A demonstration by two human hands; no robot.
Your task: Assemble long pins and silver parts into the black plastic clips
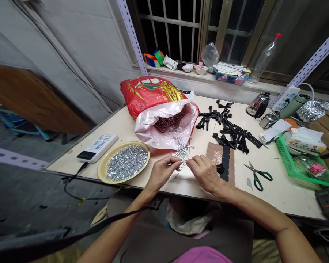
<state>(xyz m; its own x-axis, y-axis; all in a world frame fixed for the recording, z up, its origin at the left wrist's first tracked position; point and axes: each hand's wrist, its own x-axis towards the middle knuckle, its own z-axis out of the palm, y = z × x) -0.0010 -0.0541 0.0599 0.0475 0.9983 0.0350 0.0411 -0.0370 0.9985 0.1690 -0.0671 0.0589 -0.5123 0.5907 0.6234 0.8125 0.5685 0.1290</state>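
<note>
My left hand (164, 171) and my right hand (204, 171) meet at the front of the table, fingertips pinched. Between them is a thin silvery metal pin (183, 162), with a finger and thumb of each hand closed on it; its far details are too small to make out. Just beyond my fingers lies a loose pile of similar metal pins (181, 147), spilling from the mouth of a red and white plastic sack (153, 96). Left of my left hand sits a yellow plate (102, 174) heaped with small metal washers (127, 162).
Black plastic parts (235, 133) lie scattered at the back right. Beside my right hand is a brown board (211, 149) with black squares. Green-handled scissors (257, 176), a green basket (296, 171), a kettle (258, 105) and a white power bank (98, 147) also occupy the table.
</note>
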